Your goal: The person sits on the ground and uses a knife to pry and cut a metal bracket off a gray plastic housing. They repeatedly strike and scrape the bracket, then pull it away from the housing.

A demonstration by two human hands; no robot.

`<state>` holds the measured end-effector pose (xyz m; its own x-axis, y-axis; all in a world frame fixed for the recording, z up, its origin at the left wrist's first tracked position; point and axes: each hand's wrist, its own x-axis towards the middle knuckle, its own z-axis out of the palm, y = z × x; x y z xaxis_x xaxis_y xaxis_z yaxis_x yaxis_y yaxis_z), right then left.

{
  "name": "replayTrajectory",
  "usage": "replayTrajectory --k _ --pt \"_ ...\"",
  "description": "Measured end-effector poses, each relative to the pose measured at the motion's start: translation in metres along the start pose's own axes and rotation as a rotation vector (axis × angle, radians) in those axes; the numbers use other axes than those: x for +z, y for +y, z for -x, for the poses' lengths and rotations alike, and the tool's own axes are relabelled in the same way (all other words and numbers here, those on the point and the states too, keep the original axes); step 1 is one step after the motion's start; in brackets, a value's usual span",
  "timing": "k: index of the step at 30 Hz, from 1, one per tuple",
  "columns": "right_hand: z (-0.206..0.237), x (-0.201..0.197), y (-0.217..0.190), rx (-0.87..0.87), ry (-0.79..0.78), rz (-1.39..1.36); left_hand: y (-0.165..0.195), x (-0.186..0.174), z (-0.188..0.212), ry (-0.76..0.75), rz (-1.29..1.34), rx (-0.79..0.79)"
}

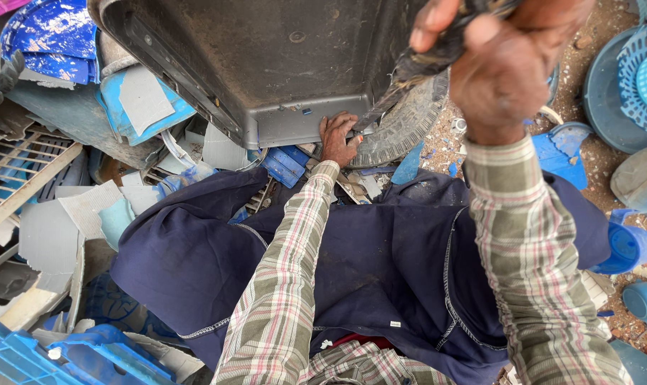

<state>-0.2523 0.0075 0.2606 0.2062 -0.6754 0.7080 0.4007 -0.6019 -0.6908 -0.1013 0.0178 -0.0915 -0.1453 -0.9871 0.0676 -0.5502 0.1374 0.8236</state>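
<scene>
Grey plastic casing [266, 64] sits unbroken: left hand [338, 139] presses flat on its edge, right hand [505, 68] clamps a raised dark tool [437, 53].

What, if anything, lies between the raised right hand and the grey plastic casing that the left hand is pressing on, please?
Nothing visible does. The right hand, raised close to the camera, grips a dark tool that slants down toward the left hand, which rests on the lower edge of the grey casing. The tool's tip is hard to make out.

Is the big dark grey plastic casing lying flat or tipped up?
Tipped up. The dark grey casing leans with its hollow inside facing the camera; the left hand presses at its lower edge, among plastic scraps.
</scene>
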Motion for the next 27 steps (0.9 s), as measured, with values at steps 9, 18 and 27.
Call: replayTrajectory --k 9,18,27 --pt "0.036 -0.080 0.015 -0.020 -0.043 0.271 0.004 -0.001 0.007 0.079 0.039 -0.028" --pt "0.036 -0.072 0.020 -0.166 0.114 0.824 0.006 -0.008 0.007 0.081 0.028 -0.013" --pt "0.043 -0.003 0.057 -0.372 0.602 0.888 -0.010 -0.002 0.008 0.094 0.004 -0.007"
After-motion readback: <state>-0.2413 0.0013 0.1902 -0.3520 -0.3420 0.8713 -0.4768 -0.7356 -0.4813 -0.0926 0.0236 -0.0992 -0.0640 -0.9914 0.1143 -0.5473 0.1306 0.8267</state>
